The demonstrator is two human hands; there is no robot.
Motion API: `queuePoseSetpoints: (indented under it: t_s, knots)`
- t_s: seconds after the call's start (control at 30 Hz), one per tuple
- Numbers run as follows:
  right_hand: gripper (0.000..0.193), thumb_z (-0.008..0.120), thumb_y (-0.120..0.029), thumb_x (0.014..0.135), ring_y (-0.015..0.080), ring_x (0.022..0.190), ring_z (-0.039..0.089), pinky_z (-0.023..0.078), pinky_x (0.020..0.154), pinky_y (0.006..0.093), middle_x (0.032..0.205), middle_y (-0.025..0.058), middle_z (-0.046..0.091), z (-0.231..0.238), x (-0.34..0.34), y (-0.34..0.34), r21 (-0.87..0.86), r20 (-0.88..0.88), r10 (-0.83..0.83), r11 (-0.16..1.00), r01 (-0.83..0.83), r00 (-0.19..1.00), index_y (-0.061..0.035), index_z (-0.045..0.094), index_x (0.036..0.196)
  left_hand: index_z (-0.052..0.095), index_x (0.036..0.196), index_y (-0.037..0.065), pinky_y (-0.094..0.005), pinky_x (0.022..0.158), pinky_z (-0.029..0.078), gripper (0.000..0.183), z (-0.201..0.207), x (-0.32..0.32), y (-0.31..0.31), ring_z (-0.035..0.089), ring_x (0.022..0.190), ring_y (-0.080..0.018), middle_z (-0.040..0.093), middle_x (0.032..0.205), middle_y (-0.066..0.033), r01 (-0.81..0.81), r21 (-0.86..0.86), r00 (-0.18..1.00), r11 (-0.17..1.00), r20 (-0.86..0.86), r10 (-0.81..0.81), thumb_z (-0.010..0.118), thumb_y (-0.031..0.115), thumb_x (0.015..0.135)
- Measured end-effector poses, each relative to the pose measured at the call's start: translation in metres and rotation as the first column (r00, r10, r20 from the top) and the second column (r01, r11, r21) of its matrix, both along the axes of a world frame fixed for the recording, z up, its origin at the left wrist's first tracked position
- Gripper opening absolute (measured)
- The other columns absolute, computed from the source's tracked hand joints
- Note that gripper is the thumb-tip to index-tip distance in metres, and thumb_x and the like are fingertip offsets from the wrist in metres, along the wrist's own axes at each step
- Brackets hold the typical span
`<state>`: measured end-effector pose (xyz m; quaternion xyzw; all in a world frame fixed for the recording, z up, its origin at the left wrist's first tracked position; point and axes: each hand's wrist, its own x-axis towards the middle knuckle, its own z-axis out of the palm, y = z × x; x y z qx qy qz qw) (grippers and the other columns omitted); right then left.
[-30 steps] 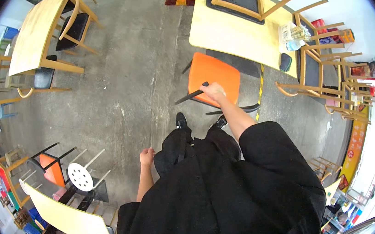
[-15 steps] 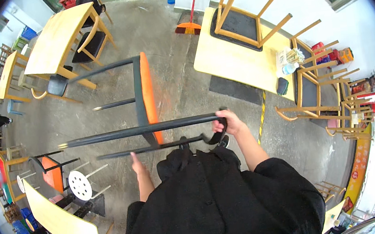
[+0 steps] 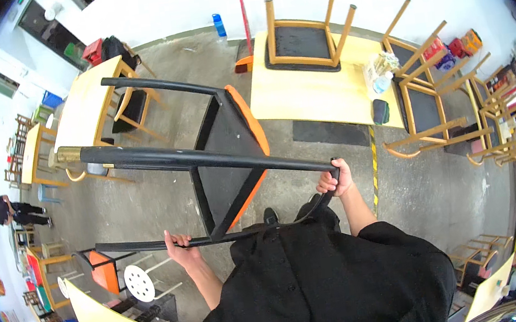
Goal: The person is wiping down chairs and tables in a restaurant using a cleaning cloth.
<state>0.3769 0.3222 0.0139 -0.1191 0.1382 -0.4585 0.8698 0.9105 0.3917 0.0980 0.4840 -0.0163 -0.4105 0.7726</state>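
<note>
Sideways, an orange-seated chair (image 3: 229, 155) is hanging, right hand (image 3: 335, 179) gripping its curved backrest (image 3: 322, 207), left hand (image 3: 182, 246) curling round its near leg (image 3: 131, 245), far table (image 3: 340, 96) bearing an upturned chair (image 3: 302, 43).

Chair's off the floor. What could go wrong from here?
1. Twist: the right hand grips the orange and black chair at its curved end, while the left hand is at a leg, its hold unclear; the frame might roll if that leg slips.
2. Drop: a shoe shows just below the frame and could be hit.
3. Knock: the legs point toward the left-side table; a swing might clip it, though the clearance is hard to judge.
</note>
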Motion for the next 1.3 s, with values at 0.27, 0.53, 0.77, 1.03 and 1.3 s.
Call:
queuePoseSetpoints:
  t_s: [0.27,0.53,0.77,1.03,1.3]
  knots:
    - [0.052,0.060,-0.056,0.094,0.0207,0.061,0.058,0.048,0.074,0.0410,0.069,0.0030,0.062,-0.039,-0.111,0.036,0.085,-0.063,-0.373,0.922,0.377,0.926,-0.0063,0.073,0.089,0.044,0.071,0.017,-0.0323,0.055,0.037,0.042,0.057,-0.143,-0.035,0.035,0.049,-0.0121,0.036,0.058,0.0020,0.091,-0.068,0.991,0.993,0.105,-0.084,0.069,0.028,0.103]
    - [0.050,0.082,-0.032,0.095,0.0192,0.077,0.065,0.057,0.061,0.0365,0.099,0.0079,0.069,-0.101,-0.186,0.015,0.178,-0.955,-0.043,0.712,0.679,0.295,-0.0080,0.066,0.136,0.053,0.073,0.009,-0.0291,0.051,0.040,0.032,0.108,-0.306,-0.088,0.046,0.049,-0.0106,0.051,0.059,-0.0005,0.280,-0.169,0.875,0.945,0.449,-0.179,0.075,-0.004,0.092]
    - [0.098,0.087,-0.037,0.091,0.0184,0.088,0.073,0.065,0.076,0.0346,0.108,0.0124,0.071,0.061,-0.190,0.051,-0.231,-0.834,-0.153,0.969,-0.084,0.530,-0.0141,0.033,0.170,0.059,0.068,0.006,-0.0275,0.053,0.040,0.032,0.112,-0.349,-0.092,0.049,0.053,-0.0105,0.055,0.062,0.0007,0.346,-0.048,0.719,0.937,0.655,-0.232,0.088,-0.005,0.077]
    - [0.076,0.085,-0.042,0.094,0.0140,0.083,0.074,0.065,0.071,0.0307,0.101,0.0080,0.076,0.055,-0.209,0.062,0.043,-0.921,0.059,0.998,-0.050,0.385,-0.0061,0.056,0.155,0.057,0.068,0.008,-0.0284,0.052,0.037,0.033,0.074,-0.365,-0.120,0.047,0.055,-0.0106,0.054,0.067,-0.0008,0.551,-0.042,0.566,0.834,0.753,-0.336,0.086,-0.008,0.069]
    - [0.050,0.084,-0.042,0.095,0.0127,0.078,0.073,0.064,0.071,0.0281,0.102,0.0076,0.075,0.073,-0.211,0.047,0.091,-0.905,0.032,0.989,0.119,0.425,-0.0033,0.073,0.124,0.055,0.072,0.009,-0.0298,0.062,0.038,0.035,0.031,-0.350,-0.162,0.047,0.063,-0.0119,0.052,0.071,0.0008,0.687,0.101,0.440,0.720,0.731,-0.522,0.087,-0.005,0.073]
